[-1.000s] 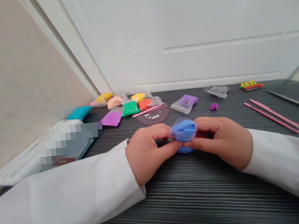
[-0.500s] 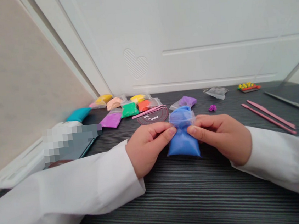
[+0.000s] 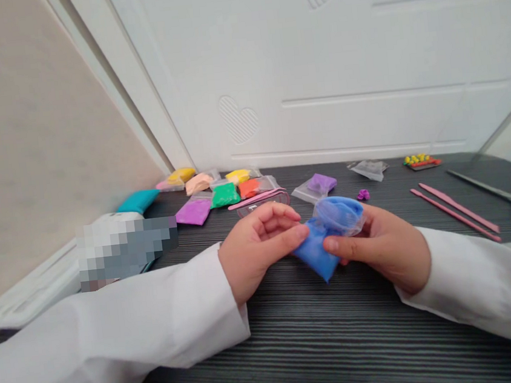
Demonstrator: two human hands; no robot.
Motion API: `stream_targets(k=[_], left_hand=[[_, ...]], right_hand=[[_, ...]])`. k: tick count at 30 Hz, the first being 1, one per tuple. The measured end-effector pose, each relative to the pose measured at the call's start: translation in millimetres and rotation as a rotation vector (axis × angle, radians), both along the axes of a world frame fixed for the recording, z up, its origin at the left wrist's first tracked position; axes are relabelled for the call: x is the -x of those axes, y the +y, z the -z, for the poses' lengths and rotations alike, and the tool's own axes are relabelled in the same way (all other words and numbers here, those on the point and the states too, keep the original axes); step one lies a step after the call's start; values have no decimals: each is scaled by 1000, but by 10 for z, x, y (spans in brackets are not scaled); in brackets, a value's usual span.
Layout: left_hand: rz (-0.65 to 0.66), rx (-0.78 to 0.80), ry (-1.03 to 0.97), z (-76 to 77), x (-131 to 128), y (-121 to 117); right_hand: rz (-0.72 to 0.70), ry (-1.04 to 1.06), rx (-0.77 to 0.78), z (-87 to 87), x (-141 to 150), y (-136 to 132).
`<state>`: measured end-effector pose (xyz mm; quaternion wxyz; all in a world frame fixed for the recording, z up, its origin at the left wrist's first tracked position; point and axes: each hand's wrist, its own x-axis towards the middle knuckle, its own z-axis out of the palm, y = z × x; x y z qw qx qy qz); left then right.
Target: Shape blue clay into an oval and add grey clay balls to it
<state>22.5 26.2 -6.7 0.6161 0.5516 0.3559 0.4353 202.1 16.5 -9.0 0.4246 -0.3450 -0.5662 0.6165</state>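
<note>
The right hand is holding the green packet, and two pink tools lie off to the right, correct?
Wrong packet: the head view shows the right hand holding the blue packet. Two pink tools do lie off to the right.

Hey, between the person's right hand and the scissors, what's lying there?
Two slim pink tools, side by side, lie between the right hand and the scissors; the head view shows this.

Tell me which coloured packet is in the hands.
The blue packet, pinched in the right hand, with the left hand at its edge; the other coloured packets lie on the dark table.
</note>
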Motion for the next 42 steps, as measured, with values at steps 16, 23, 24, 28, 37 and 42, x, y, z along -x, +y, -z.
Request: stream_targets(k=[16, 23, 24, 28, 37, 42], left_hand=[[309, 319, -128, 8, 58, 5], [353, 319, -181, 21, 49, -10], [354, 317, -177, 17, 46, -15], [355, 316, -125, -9, 42, -27], [389, 261, -31, -16, 36, -14], [207, 83, 12, -18, 33, -17]], right_hand=[[-128, -9, 40, -15, -44, -54], [-34, -50, 13, -30, 11, -64], [-33, -35, 9, -14, 8, -68], [-6, -24, 22, 36, -4, -105], [-75, 53, 34, -15, 66, -125], [92, -18, -109, 31, 52, -106]])
